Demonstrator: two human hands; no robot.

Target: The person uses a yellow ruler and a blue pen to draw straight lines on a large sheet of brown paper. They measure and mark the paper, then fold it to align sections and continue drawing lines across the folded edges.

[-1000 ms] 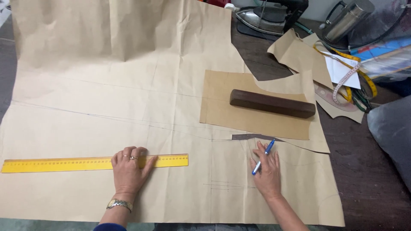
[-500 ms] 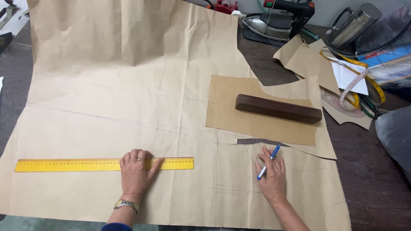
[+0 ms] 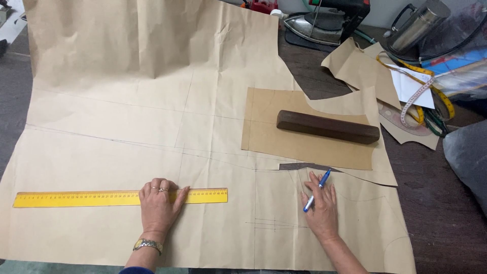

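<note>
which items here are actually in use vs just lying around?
In use:
left hand pressing yellow ruler
right hand holding blue pen
brown paper sheet under both

Lying about:
wooden block on smaller paper piece
iron
tape measure
metal flask

A large sheet of brown pattern paper (image 3: 152, 101) fills most of the frame. At lower left, the left hand (image 3: 158, 207) lies flat on a yellow ruler (image 3: 76, 198). At lower centre-right, the right hand (image 3: 320, 205) presses the paper with a blue pen (image 3: 316, 190) between its fingers (tip pointing down-left). Above it, a dark wooden block (image 3: 327, 127) rests on a smaller paper piece (image 3: 284, 139). An iron (image 3: 324, 23) sits at the top.
</note>
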